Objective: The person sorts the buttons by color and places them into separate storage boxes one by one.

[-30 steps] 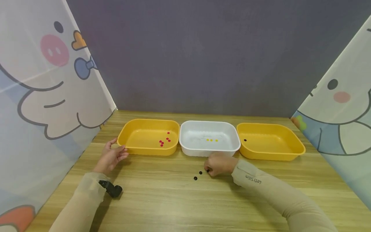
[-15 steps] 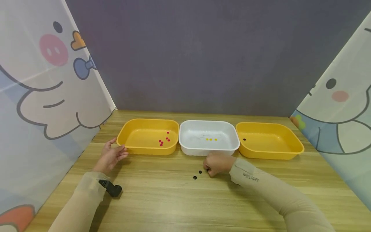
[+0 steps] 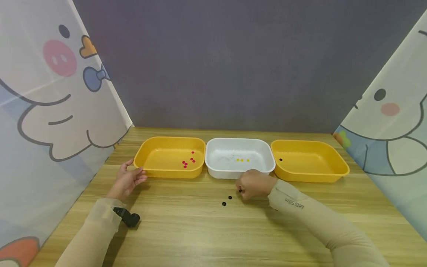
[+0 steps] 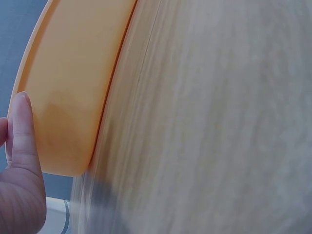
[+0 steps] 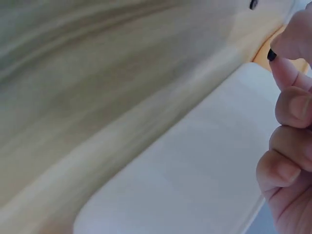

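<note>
Where trays (image 3: 230, 173) align: three.

At centre frame in the head view a white tray (image 3: 217, 165) sits between two yellow trays (image 3: 146, 163) (image 3: 333, 170) on a light wood-grain table (image 3: 213, 230). Red beads (image 3: 188, 162) speckle the left tray, yellow beads (image 3: 242, 160) the white, a black bead (image 3: 280, 160) the right. Beige sleeves (image 3: 320, 226) fill the lower frame; cartoon-printed pale curtains (image 3: 50, 111) flank a grey wall (image 3: 233, 63).

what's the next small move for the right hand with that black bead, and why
Probably carry it right, over the right yellow tray: the right hand pinches a black bead, and that tray already holds one black bead, while red and yellow beads lie in the others.
</note>
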The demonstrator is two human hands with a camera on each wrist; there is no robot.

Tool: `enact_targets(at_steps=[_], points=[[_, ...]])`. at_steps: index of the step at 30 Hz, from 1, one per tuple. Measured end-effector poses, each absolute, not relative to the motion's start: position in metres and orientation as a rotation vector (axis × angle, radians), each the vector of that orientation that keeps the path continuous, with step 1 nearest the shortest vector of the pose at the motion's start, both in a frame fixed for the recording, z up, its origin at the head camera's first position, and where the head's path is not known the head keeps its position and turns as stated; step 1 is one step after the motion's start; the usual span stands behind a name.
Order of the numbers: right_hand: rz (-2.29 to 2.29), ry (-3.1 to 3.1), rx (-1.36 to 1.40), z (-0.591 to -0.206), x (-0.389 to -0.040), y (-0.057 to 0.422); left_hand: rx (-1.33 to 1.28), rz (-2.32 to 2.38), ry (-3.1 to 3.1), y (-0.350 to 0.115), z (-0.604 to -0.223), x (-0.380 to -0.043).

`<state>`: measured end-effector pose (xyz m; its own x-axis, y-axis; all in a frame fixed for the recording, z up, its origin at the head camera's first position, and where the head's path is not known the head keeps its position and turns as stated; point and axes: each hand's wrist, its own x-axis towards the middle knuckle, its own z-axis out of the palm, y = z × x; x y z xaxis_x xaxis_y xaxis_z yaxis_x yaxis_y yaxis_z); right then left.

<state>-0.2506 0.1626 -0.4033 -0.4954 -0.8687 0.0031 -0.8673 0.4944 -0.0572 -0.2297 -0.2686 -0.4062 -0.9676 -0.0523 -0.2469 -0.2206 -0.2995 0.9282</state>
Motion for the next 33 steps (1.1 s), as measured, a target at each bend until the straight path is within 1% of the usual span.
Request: enact_targets(at_steps=[15, 29, 33], points=[[-0.027, 2.79, -1.581, -0.385, -0.257, 0.179, -0.379, 2.441, 1.785, -0.267, -0.406, -0.23], [0.03, 2.861, -1.418, -0.368, -0.263, 0.2, -0.371, 2.406, 1.836, -0.268, -0.405, -0.23], [0.021, 2.887, -1.424, -0.366, -0.267, 0.208, -0.36, 2.403, 1.833, -0.267, -0.405, -0.23]])
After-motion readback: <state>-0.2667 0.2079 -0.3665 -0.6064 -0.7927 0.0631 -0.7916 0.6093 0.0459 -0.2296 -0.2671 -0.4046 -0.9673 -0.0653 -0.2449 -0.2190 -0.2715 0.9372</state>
